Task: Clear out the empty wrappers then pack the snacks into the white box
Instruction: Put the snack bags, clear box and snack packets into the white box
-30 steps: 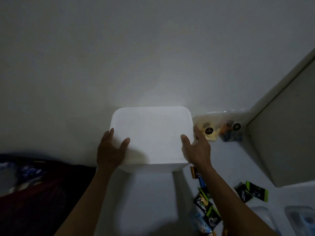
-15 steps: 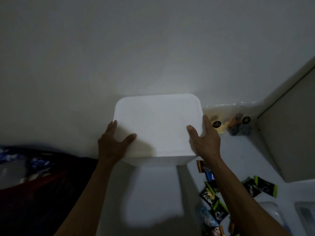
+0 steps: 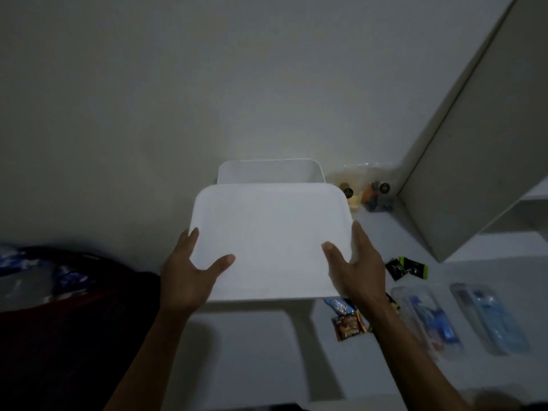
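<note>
Dim light; detail is poor. The lid (image 3: 271, 241) of the white box (image 3: 268, 171) is held by both hands, raised and drawn toward the camera, so that the far part of the open box shows behind it against the wall. The left hand (image 3: 189, 277) grips the lid's near left corner, thumb laid on top, fingers (image 3: 189, 238) wrapped along the edge; the right hand (image 3: 357, 268) grips the near right corner the same way, thumb on top and fingers along the side. The step in hand is judged to be opening the box, not yet packing. The box's inside is mostly hidden by the lid; whether anything lies in it cannot be told. On the counter (image 3: 252, 351), right of the box, small snack packets are scattered: a brown sachet (image 3: 348, 326) just beside the right forearm, a blue packet (image 3: 338, 305) under the lid's near edge, and black-and-green sachets (image 3: 407, 268) farther right. Which of these are empty wrappers cannot be told. Two clear packs with blue contents (image 3: 489, 318) lie at the far right; small bottles (image 3: 375, 192) stand in the corner. A dark bundle (image 3: 59, 307) lies at left. Next, the lid is likely to be set down on a bare patch of counter, well apart from the packets, before sorting is begun.
</note>
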A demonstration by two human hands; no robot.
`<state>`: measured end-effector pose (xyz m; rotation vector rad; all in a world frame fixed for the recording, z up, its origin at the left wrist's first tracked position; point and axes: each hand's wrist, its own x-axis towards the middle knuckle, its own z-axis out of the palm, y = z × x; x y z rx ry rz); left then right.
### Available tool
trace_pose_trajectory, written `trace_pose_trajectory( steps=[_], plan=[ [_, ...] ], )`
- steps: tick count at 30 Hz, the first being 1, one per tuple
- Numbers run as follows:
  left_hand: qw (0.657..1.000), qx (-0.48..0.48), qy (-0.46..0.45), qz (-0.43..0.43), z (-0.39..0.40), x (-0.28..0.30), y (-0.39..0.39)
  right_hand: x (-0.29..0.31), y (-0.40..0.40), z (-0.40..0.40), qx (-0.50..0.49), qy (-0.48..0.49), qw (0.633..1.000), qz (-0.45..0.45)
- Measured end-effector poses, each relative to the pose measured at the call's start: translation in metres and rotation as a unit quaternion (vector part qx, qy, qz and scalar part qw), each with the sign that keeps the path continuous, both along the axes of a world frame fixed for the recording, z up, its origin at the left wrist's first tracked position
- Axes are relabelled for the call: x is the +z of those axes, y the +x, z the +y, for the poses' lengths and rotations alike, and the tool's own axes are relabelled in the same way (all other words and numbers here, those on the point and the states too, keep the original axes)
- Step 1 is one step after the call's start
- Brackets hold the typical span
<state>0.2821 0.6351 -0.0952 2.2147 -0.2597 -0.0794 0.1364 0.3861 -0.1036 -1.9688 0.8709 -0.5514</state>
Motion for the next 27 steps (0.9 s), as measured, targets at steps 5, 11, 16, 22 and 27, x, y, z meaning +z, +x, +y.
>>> trace_pose_trajectory(
  steps=[5, 11, 16, 22, 27],
  plan=[
    [0.998, 0.004, 0.002, 0.062, 0.061, -0.032, -0.062, -0.027, -0.060, 0.059, 0.004, 0.032, 0.999, 0.044],
    [0.991, -0.008, 0.045, 0.123, 0.092, -0.088, -0.087, -0.074, -0.083, 0.087, 0.000, 0.090, 0.993, 0.079],
    [0.984, -0.027, 0.093, 0.150, 0.086, -0.137, -0.073, -0.128, -0.072, 0.082, 0.002, 0.112, 0.987, 0.119],
    [0.980, -0.037, 0.119, 0.154, 0.066, -0.190, -0.047, -0.181, -0.051, 0.066, -0.006, 0.103, 0.985, 0.139],
    [0.984, -0.037, 0.118, 0.130, 0.054, -0.208, -0.044, -0.205, -0.042, 0.058, -0.002, 0.034, 0.984, 0.174]
  ],
)
